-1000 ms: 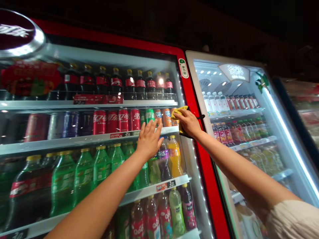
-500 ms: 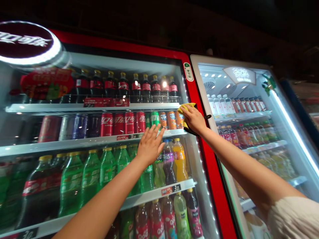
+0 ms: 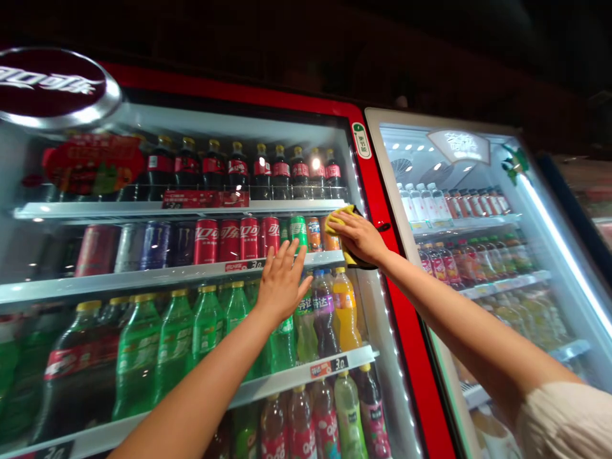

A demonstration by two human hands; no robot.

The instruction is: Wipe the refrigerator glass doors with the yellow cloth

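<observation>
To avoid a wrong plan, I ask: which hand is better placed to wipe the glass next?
Probably the right hand: it holds the yellow cloth at the glass door. The left hand is spread at the same door, with no cloth visible.

Reaching forward with left arm [image 3: 196, 382] and right arm [image 3: 459, 322]; holding left hand [image 3: 282, 282] splayed, palm away; angling right hand [image 3: 359, 236] leftward, slightly higher, with fingers close together.

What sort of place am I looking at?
Probably a shop's drinks section: a red-framed cooler and a white-framed cooler, both stocked with bottles, and price tags along the shelves.
</observation>
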